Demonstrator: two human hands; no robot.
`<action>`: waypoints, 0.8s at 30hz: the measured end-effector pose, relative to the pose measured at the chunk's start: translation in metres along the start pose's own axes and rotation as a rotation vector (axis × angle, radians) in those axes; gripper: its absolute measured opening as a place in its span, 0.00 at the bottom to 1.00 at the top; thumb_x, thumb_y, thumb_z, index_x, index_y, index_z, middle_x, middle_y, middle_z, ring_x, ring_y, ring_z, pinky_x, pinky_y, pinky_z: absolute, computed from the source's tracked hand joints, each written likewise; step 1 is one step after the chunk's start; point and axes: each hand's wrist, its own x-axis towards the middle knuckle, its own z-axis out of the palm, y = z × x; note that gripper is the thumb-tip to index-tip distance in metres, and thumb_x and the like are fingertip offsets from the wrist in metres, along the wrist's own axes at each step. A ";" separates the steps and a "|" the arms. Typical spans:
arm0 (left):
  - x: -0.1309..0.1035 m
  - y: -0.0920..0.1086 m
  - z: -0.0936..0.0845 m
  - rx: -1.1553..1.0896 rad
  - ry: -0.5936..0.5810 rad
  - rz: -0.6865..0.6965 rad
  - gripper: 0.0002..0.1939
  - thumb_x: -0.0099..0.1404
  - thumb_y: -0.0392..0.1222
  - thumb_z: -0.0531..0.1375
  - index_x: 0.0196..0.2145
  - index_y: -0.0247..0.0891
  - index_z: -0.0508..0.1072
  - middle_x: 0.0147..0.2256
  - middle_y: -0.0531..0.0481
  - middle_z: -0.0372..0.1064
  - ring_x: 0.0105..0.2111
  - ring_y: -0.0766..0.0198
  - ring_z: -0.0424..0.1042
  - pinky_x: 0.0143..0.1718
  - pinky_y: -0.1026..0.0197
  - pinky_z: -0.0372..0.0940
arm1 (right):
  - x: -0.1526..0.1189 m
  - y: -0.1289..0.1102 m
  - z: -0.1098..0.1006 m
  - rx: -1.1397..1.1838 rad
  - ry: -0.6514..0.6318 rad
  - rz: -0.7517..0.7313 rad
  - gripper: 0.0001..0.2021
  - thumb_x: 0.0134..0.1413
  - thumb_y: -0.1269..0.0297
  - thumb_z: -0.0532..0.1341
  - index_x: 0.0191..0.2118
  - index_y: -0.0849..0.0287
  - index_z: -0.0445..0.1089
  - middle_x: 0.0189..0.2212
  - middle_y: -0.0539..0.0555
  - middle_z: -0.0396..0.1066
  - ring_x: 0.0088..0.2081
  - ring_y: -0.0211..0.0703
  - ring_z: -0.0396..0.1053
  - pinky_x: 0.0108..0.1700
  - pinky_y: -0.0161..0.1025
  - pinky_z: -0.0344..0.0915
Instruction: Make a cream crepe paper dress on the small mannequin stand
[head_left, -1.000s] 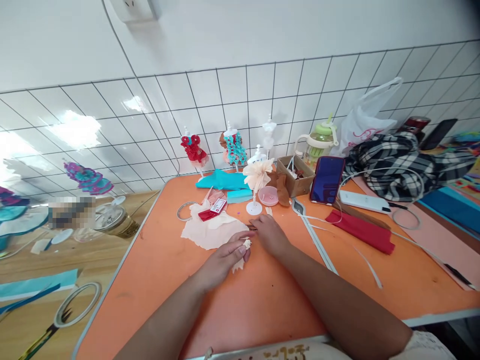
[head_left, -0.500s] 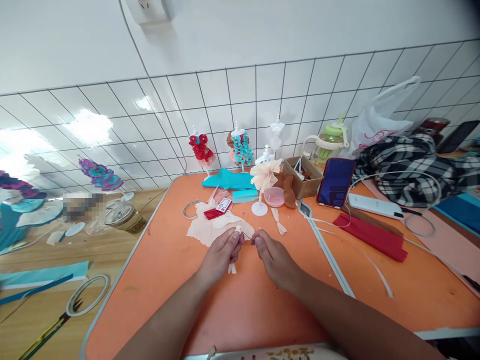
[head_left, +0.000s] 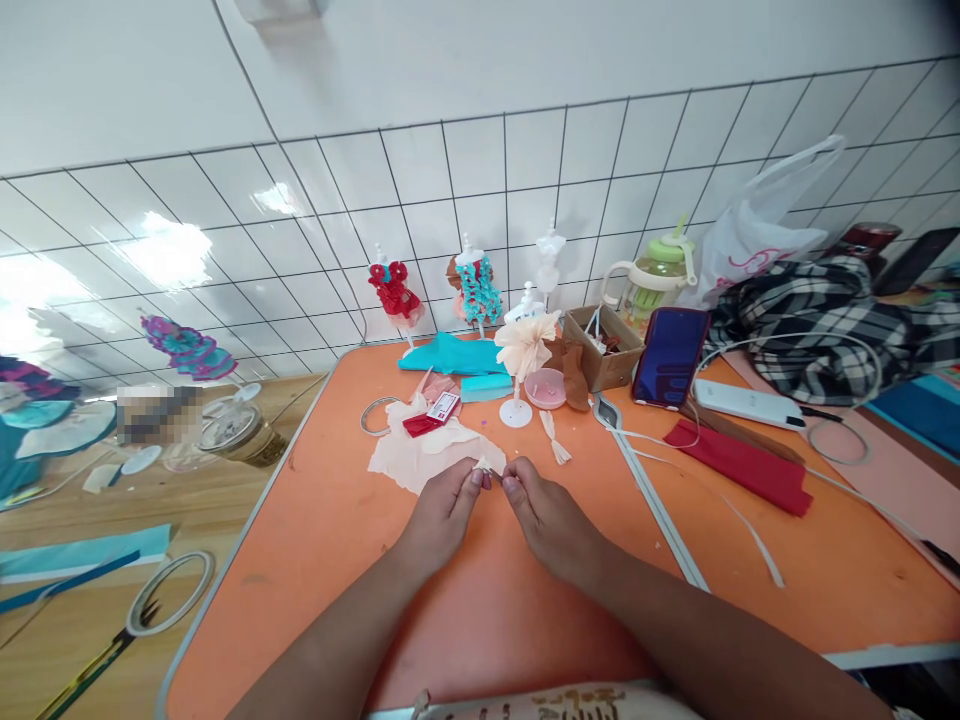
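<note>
Fingertips of my left hand pinch a small cream paper piece above the orange table. Close on its right, my right hand is closed, thumb against fingers, at the edge of that piece; what it grips is too small to make out. Beyond my hands lies a pale peach crepe sheet with a red packet on it. A white stand bearing a cream ruffled paper dress rises behind, and a twisted cream strip lies to its right.
Dressed mini forms stand along the tiled wall by turquoise paper. Rightward are a cardboard box, a phone, a white power bank and red crepe. Scissors and a tape roll lie left.
My left hand has turned slightly, its fingers now nearer my right hand. The cream tail that hung below my left hand no longer shows. The whole view has shifted a little.
</note>
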 end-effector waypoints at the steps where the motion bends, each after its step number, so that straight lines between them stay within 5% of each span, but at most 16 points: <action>1: 0.000 0.001 0.000 0.002 -0.004 0.004 0.16 0.69 0.49 0.46 0.31 0.39 0.66 0.26 0.54 0.60 0.27 0.65 0.58 0.30 0.64 0.55 | 0.000 0.000 0.000 -0.006 -0.003 -0.005 0.13 0.66 0.56 0.40 0.38 0.54 0.56 0.24 0.47 0.63 0.24 0.38 0.61 0.27 0.33 0.49; 10: 0.000 0.001 0.007 -0.119 -0.075 -0.033 0.17 0.68 0.51 0.46 0.27 0.38 0.63 0.23 0.55 0.55 0.25 0.67 0.55 0.26 0.65 0.54 | 0.003 0.004 0.000 0.027 0.005 -0.012 0.12 0.65 0.55 0.43 0.38 0.54 0.57 0.26 0.47 0.66 0.23 0.37 0.62 0.26 0.33 0.51; 16: 0.000 -0.005 0.013 -0.451 -0.143 -0.081 0.18 0.67 0.54 0.47 0.28 0.38 0.61 0.20 0.59 0.46 0.21 0.69 0.50 0.25 0.65 0.55 | 0.004 0.005 0.000 0.282 -0.028 -0.023 0.11 0.63 0.54 0.47 0.35 0.54 0.56 0.23 0.44 0.64 0.19 0.34 0.61 0.24 0.32 0.54; 24: 0.002 -0.012 0.011 -0.589 -0.192 -0.084 0.18 0.65 0.53 0.51 0.26 0.37 0.61 0.19 0.59 0.45 0.20 0.70 0.47 0.25 0.65 0.54 | 0.005 0.006 -0.001 0.415 -0.047 -0.056 0.10 0.62 0.55 0.50 0.33 0.55 0.56 0.26 0.47 0.67 0.28 0.37 0.65 0.31 0.34 0.59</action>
